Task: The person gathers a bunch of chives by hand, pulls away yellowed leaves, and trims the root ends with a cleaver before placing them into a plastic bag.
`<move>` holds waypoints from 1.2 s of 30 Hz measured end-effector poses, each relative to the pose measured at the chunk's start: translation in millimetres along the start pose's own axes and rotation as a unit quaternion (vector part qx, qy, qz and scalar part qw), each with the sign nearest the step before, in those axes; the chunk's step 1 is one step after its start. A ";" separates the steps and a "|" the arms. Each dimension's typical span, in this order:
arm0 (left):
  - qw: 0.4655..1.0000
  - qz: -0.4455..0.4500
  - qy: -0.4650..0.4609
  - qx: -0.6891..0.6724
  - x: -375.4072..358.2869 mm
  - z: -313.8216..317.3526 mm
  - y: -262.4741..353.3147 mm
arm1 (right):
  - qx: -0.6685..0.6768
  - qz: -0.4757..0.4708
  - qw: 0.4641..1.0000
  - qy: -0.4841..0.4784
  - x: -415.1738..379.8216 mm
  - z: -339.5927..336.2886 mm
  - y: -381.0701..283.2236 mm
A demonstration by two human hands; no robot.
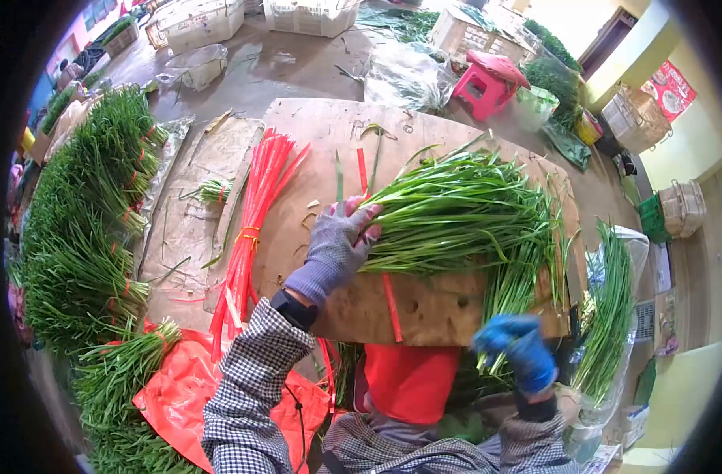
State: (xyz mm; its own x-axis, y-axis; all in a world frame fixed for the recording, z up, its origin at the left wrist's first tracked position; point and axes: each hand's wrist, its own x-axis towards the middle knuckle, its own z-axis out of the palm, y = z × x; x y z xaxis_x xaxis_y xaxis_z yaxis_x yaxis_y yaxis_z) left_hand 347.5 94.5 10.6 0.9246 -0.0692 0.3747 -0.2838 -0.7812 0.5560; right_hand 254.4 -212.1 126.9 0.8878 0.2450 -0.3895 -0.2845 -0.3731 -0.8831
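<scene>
My left hand [337, 241], in a grey-purple knit glove, is closed around the left end of a bunch of long green chives [455, 209] lying across a wooden board [440, 308]. Beneath that bunch runs a flat red tie strip [391, 308], its ends showing above and below. My right hand [519, 347], in a blue glove, is at the board's front edge beside loose chive stalks [515, 288] that hang over it. Motion blurs its fingers, so whether it grips any stalks cannot be made out. Left of my left hand lies a bundle of red strips [254, 213], tied with an orange band.
Tied chive bundles [84, 213] are stacked at the left. A red plastic sheet [187, 387] lies at the front left. More chives [605, 316] rest on plastic at the right. Behind the board stand a pink stool [487, 87] and white crates [309, 16].
</scene>
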 end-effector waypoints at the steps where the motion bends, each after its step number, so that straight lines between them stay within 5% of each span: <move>1: 1.000 -0.014 -0.009 -0.014 1.1 -1.0 1.4 | -0.046 0.082 0.994 -0.063 -7.5 16.0 11.5; 2: 0.999 -0.025 -0.018 -0.027 1.7 -2.3 2.9 | -0.096 -0.023 0.988 -0.120 -9.4 32.1 57.9; 6: 0.994 -0.037 0.008 -0.102 -0.8 -15.0 6.4 | -0.227 -0.165 0.950 -0.137 -20.9 85.2 99.8; 8: 0.997 -0.018 0.030 -0.072 -5.3 -30.8 10.0 | -0.155 -0.204 0.962 -0.091 -26.0 90.7 99.4; 11: 0.990 0.059 0.118 0.041 -7.9 -57.8 30.7 | -0.100 -0.168 0.971 -0.137 -26.3 76.4 99.1; 15: 0.972 0.155 0.071 0.161 -35.0 -54.0 59.0 | -0.040 -0.117 0.985 -0.124 -18.8 66.5 98.7; 26: 0.964 0.094 -0.096 0.229 -92.7 2.7 56.9 | 0.024 -0.184 0.973 -0.137 35.0 42.8 40.1; 28: 0.961 0.104 -0.101 0.237 -92.8 2.8 54.2 | 0.006 -0.174 0.978 -0.112 54.0 45.0 33.9; 30: 0.965 0.094 -0.105 0.220 -93.4 7.3 51.7 | -0.184 -0.321 0.929 0.029 74.2 44.6 23.0; 36: 0.971 0.098 -0.102 0.191 -90.9 1.0 50.1 | -0.232 -0.316 0.919 0.032 115.4 66.6 26.3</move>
State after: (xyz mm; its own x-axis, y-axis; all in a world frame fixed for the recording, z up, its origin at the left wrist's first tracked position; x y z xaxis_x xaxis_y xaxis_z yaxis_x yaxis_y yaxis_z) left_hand 249.4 61.1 3.6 0.9048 -0.3305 0.2684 -0.3798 -0.9116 0.1577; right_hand 325.3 -134.0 41.3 0.8468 0.4958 0.1927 0.4670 -0.5194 -0.7157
